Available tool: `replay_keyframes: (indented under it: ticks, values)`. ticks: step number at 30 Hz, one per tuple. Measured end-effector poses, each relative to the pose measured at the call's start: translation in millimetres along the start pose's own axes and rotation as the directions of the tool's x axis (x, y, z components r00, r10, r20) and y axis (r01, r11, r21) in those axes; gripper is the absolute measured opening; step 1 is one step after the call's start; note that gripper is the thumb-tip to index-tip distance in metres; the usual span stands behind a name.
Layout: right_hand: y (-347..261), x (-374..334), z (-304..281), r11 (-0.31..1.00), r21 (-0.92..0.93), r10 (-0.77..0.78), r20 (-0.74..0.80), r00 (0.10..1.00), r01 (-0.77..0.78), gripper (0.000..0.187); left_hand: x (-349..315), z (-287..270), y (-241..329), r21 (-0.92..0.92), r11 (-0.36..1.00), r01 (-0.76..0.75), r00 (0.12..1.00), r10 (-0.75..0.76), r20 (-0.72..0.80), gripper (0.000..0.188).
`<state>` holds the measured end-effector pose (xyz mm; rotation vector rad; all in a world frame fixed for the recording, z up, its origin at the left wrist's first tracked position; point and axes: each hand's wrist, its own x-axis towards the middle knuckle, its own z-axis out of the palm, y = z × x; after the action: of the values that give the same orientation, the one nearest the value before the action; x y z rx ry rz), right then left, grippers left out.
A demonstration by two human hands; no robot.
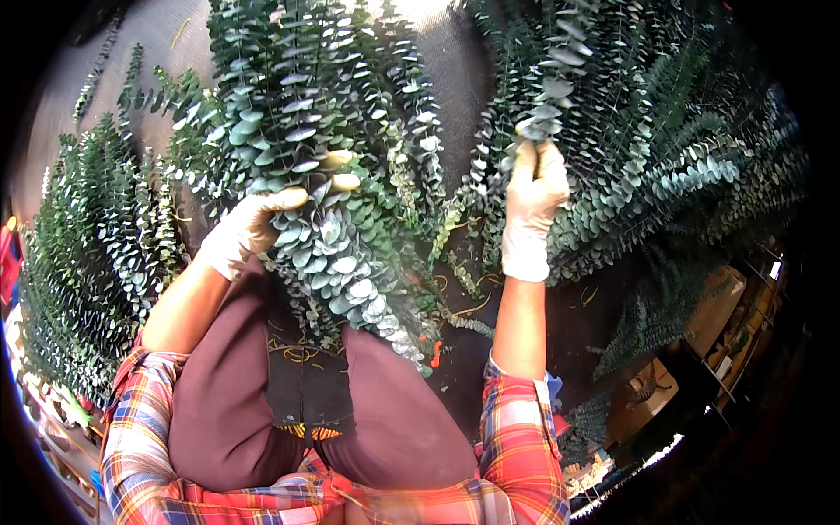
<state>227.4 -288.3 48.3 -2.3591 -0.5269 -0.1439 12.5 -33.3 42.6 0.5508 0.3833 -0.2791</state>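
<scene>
My left hand point(248, 229), in a pale glove, is wrapped around a bunch of eucalyptus stems point(328, 254) with round grey-green leaves. The bunch stands upright above the grip, and its lower leaves hang over my knees. To the right, my gloved right hand point(536, 201) pinches a single eucalyptus stem point(556, 87) between thumb and fingers. That stem points away from me and is apart from the bunch. Behind it spreads a large heap of eucalyptus branches point(630, 166).
Another eucalyptus pile point(96, 236) lies at the left. Thin yellowish loops point(472, 308) are scattered on the dark floor. A small orange-red object point(436, 353) lies by my right knee. Cardboard boxes point(716, 306) stand at the lower right.
</scene>
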Motion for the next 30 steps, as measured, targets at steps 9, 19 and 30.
replay_keyframes:
  ticks: [9,19,30]
  values:
    - [-75.8,-86.9,46.0,0.964,0.264,-0.110,0.334,0.936,0.019,0.019,-10.3,-5.0,-3.2,-0.032,0.999,-0.044,0.998,0.042,-0.037,0.066]
    - [-113.8,-102.9,67.1,0.952,0.269,-0.243,0.389,0.889,0.142,0.014,-24.3,-27.2,-10.1,-0.085,0.971,0.221,0.930,-0.237,-0.283,0.033]
    - [-17.5,-30.1,47.9,0.913,0.210,0.279,0.303,0.911,-0.349,0.041,-8.8,-16.7,-8.7,-0.161,0.979,0.128,0.980,-0.150,-0.134,0.065]
